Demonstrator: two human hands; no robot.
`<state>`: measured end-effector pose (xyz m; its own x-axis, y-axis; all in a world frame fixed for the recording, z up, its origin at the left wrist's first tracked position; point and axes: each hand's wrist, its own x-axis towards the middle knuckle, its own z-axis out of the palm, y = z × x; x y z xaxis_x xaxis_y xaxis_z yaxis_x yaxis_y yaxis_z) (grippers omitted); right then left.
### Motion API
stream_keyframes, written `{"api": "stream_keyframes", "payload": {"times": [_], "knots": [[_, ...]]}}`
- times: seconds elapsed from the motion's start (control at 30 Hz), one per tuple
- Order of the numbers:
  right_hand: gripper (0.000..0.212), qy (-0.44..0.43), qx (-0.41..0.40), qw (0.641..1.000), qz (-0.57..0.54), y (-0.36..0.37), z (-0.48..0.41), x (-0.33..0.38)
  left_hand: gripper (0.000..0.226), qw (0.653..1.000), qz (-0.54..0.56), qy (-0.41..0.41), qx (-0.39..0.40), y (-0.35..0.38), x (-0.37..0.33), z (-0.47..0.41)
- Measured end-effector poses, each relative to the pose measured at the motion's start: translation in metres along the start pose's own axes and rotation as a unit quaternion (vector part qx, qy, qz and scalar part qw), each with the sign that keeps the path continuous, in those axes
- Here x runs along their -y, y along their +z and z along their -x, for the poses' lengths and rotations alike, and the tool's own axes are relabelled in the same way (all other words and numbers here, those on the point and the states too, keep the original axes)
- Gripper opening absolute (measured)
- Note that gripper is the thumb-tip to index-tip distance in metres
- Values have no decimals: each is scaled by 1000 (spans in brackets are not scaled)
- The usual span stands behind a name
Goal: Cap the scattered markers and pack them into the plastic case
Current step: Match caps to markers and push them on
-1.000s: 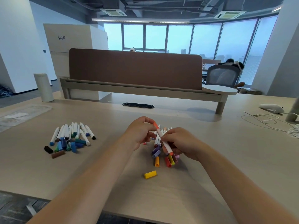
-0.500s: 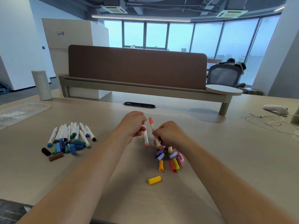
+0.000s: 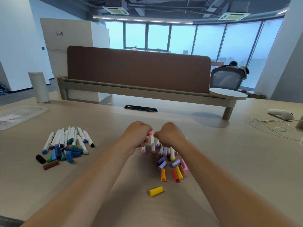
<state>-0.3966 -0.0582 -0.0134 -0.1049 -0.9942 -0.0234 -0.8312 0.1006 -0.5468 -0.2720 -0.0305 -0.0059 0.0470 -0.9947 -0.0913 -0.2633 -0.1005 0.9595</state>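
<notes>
My left hand (image 3: 136, 136) and my right hand (image 3: 169, 135) are fists side by side over the table. An orange-tipped white marker (image 3: 152, 143) stands nearly upright between them, pinched near its top by my right hand. My left hand holds a pink-tipped marker (image 3: 143, 149) pointing down. Several uncapped white markers (image 3: 165, 150) lie under my right hand. Loose purple, pink, yellow, red and orange caps (image 3: 173, 168) lie just in front, and a lone yellow cap (image 3: 156, 191) lies nearer me. A second pile of markers (image 3: 68, 139) with blue and green caps (image 3: 65, 154) sits left. A clear plastic case (image 3: 18, 114) lies flat at far left.
A black cap (image 3: 40, 158) and a brown cap (image 3: 51, 164) lie beside the left pile. A white cylinder (image 3: 39, 87) stands back left. A brown divider (image 3: 139, 69) crosses the back, with a cable port (image 3: 140, 108) before it. A white cable (image 3: 275, 127) and a white device (image 3: 280, 114) lie right.
My hands have drawn closer together, knuckles nearly touching. The orange-tipped marker has swung from a slant to nearly upright between them. The pink-tipped marker stays in my left hand.
</notes>
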Motion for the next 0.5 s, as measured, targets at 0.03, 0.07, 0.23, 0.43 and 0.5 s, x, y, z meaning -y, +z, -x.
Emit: {"api": "stream_keyframes", "payload": {"times": [0.03,0.07,0.23,0.43,0.5], "knots": [[29,2,-9,1000,-9,-3,2,-6,16,1000,-7,9,8,4,0,2],[30,4,-18,1000,-17,-8,4,-14,17,1000,-12,14,15,8,-1,3],[25,31,-57,998,2,-39,18,-64,19,998,-36,18,49,35,-10,13],[17,82,-36,995,52,-56,30,-95,18,992,-72,61,87,65,-18,22],[19,82,-4,994,72,-56,32,-94,18,987,-106,77,89,70,-18,24]]}}
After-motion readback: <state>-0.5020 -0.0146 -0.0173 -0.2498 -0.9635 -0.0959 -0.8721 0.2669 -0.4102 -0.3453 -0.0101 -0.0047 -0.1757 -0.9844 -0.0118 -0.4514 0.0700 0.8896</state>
